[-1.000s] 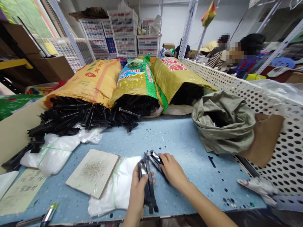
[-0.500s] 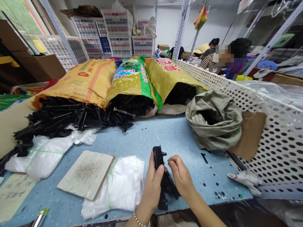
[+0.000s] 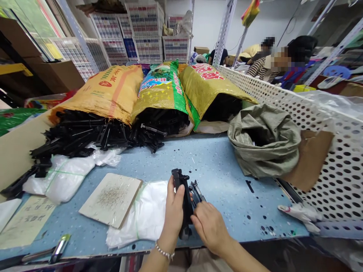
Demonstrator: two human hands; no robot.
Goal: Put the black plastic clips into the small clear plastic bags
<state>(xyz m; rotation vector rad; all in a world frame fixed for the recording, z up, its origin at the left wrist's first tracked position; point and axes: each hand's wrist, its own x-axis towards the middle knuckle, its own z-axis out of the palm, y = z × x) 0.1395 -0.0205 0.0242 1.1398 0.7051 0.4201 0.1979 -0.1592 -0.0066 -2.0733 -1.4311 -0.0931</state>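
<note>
My left hand (image 3: 173,211) is wrapped round a long black plastic part (image 3: 184,196) that stands nearly upright above the blue table (image 3: 215,170). My right hand (image 3: 209,224) grips a second, shorter black plastic piece (image 3: 196,192) that lies against the first one's right side. Both hands are close to the table's front edge, just right of a stack of clear plastic bags (image 3: 141,217).
Three woven sacks (image 3: 159,90) spill black plastic parts (image 3: 85,136) at the back. A grey-green cloth bag (image 3: 263,139) sits right, beside a perforated white panel (image 3: 326,151). A cardboard sheet (image 3: 112,198), white gloves (image 3: 297,215) and other people beyond the panel.
The two black parts rose from lying low on the table to upright in my left hand. My right hand dropped from the top of the parts to their lower right side.
</note>
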